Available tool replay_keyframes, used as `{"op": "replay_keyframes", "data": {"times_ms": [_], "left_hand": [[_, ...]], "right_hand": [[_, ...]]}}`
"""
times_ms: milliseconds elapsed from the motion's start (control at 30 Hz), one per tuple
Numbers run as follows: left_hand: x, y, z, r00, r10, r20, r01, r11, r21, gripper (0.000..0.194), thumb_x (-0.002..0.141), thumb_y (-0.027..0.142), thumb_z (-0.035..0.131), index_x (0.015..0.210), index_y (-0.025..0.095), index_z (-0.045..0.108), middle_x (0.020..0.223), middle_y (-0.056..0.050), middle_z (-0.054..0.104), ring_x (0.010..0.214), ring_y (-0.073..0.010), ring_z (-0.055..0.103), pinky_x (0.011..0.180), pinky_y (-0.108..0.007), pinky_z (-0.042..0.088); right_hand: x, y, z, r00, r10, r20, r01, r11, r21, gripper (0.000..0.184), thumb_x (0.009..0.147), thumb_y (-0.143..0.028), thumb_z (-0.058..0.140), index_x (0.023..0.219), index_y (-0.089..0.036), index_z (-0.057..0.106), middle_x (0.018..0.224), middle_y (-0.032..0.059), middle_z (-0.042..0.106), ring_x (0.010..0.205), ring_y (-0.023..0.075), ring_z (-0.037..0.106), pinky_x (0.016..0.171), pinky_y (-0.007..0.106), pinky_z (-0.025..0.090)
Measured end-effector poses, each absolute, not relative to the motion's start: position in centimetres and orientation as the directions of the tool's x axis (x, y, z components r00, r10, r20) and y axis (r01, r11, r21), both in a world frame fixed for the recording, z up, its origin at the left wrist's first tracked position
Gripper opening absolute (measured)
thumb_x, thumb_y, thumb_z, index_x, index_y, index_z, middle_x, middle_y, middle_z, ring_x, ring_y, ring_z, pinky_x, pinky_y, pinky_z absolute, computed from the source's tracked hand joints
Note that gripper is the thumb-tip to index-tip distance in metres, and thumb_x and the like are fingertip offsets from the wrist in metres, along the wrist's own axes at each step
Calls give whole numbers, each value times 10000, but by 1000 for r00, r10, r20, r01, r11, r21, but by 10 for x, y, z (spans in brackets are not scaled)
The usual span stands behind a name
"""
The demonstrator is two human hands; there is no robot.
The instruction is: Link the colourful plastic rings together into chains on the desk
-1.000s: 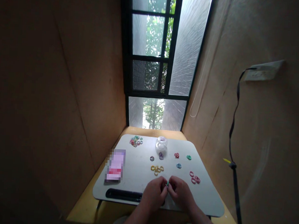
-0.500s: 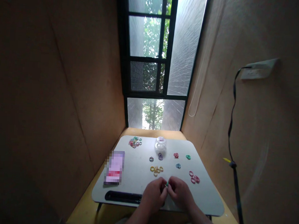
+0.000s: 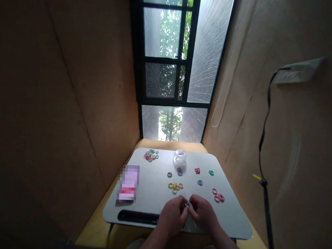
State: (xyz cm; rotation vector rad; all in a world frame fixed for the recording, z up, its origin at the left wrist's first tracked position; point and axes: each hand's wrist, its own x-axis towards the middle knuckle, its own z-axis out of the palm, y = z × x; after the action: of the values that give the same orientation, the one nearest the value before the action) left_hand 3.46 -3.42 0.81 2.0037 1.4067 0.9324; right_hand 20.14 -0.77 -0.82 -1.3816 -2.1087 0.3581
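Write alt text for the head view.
Left hand and right hand hold a small green item over a white table. Colored rings lie mostly clustered, with a clear jar at the back and a blurred purple rectangle at left.

Jar (image 3: 180, 160) on table (image 3: 150, 193), toward back; ring pile (image 3: 150, 156) left of it; slot (image 3: 137, 217) front left.

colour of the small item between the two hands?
The small item is green where it shows; best seen in the head view.
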Motion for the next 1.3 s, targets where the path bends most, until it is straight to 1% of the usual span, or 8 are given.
{"op": "replay_keyframes", "data": {"times_ms": [333,600,767,1000,1300], "left_hand": [[32,-32,9,229,947,225,563,-318,763,94,860,231,526,903,213,608,744,10,640,688,-142,567,637,-246,354],[33,-31,8,229,947,224,571,-317,758,96,860,220,525,904,209,610,748,9,639,680,-137,557,632,-242,349],[34,-31,8,223,949,224,575,-313,756,86,860,215,529,899,212,606,744,15,639,686,-136,561,636,-239,351],[37,-33,14,216,954,208,593,-298,748,86,858,203,523,884,200,605,725,12,621,667,-133,539,618,-243,331],[38,-31,12,223,955,195,591,-292,752,96,865,220,525,901,201,612,728,13,624,669,-132,546,622,-245,338]], "right_hand": [[200,-4,-7,-299,908,293,758,412,-506,152,813,-241,476,664,-210,474,630,-14,546,601,137,501,572,238,319],[201,-4,-8,-279,912,299,745,403,-532,165,817,-250,481,659,-208,497,618,-13,551,586,132,487,568,241,313],[200,-4,-5,-284,908,308,741,412,-530,148,807,-244,482,665,-207,502,628,-11,554,598,136,498,580,238,326],[202,-3,-5,-289,905,312,740,419,-527,119,781,-223,496,665,-205,512,632,-15,560,592,132,495,570,236,315],[202,-4,-3,-279,910,308,736,409,-540,125,787,-221,500,663,-205,506,630,-15,563,594,130,497,567,235,305]]}}
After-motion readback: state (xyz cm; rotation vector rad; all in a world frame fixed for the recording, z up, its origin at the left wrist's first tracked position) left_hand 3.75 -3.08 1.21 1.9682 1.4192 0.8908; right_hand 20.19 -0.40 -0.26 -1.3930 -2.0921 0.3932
